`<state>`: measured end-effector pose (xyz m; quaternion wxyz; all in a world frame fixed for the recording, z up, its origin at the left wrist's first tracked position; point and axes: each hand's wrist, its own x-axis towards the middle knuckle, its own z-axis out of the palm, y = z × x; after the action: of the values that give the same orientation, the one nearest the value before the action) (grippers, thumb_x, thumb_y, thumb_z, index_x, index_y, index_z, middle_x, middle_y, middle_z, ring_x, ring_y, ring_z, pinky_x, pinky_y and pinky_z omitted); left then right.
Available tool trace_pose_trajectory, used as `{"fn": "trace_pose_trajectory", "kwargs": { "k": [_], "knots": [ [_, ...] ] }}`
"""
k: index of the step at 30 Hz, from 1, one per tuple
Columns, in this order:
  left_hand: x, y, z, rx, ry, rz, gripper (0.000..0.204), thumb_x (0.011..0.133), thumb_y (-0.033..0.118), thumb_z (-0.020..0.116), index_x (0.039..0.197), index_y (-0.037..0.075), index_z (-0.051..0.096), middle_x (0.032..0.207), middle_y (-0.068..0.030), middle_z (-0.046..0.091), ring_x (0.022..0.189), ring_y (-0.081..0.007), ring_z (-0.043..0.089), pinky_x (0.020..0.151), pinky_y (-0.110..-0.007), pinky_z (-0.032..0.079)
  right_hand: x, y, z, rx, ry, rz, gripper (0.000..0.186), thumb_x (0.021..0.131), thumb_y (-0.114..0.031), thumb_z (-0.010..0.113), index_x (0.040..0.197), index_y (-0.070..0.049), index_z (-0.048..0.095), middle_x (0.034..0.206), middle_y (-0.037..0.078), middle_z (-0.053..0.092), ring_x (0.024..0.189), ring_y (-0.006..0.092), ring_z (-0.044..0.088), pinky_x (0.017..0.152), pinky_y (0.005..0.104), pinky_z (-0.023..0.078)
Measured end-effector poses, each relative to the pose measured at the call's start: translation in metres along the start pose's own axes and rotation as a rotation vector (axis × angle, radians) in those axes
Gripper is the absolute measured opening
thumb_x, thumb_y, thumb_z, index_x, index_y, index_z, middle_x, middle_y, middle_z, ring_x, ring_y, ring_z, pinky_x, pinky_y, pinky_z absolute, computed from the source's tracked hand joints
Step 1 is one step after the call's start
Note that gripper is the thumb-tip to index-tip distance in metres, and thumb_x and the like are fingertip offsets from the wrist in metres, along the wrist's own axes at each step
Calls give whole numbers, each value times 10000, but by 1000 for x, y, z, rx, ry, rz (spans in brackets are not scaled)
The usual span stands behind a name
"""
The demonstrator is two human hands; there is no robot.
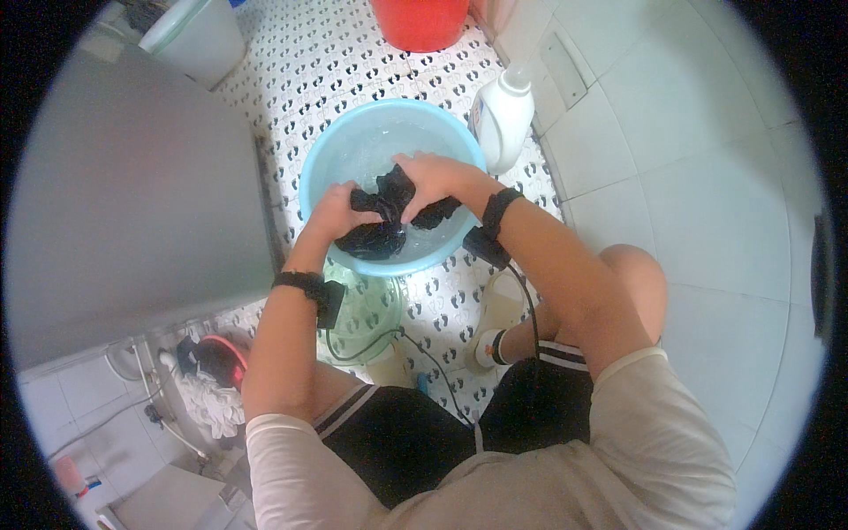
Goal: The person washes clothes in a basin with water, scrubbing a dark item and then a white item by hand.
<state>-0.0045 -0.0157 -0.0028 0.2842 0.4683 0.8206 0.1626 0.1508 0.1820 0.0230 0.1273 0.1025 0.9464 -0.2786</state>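
Nearest: pale T-shirt (565, 481), black shorts (397, 446) with white stripes at the hems, knees apart. Both arms reach forward and in over the light-blue basin (353, 132) on the floor (291, 66). Left forearm (309, 249) runs nearly straight up-frame; right forearm (561, 256) slants in from lower right, elbow out wide.

Each wrist wears a black strap (left (299, 281), right (500, 210)) with a small black box hanging off it, cable trailing back toward the lap. Green translucent basin (358, 309) sits just this side of the blue one, partly under it in view.

Black cloth (375, 240) is inside the blue basin, bunched, at the near half, with water (389, 132) around it. Left hand (336, 212): fingers curled on the cloth, thumb pointing right. Right hand (430, 179): gripping the cloth too, back of hand up, thumb angled down-left. Hands close together, thumbs almost meeting.

White bottle (505, 124) stands right beside the basin's right rim. Label edge visible on its left side, too oblique and small to read. Farther: red bucket (420, 22) top centre, white tub (203, 49) top left.
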Motion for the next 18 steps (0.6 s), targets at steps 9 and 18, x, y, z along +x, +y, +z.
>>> {"fn": "trace_pose_trajectory", "kwargs": {
  "k": [9,18],
  "knots": [
    [-19,11,-9,194,133,129,524,716,389,886,1014,65,602,1005,-183,643,975,-388,625,838,-479,511,-12,8,7,-111,58,-21,642,771,-387,830,1229,8,614,1144,257,663,1085,429,635,963,464,516],
    [-34,35,-25,17,181,-43,332,834,256,804,1086,56,722,1012,-214,713,922,-369,691,850,-438,545,-18,11,-15,255,148,-49,634,704,-353,838,1161,21,607,1087,260,674,1064,411,649,916,476,515]
  ]
}}
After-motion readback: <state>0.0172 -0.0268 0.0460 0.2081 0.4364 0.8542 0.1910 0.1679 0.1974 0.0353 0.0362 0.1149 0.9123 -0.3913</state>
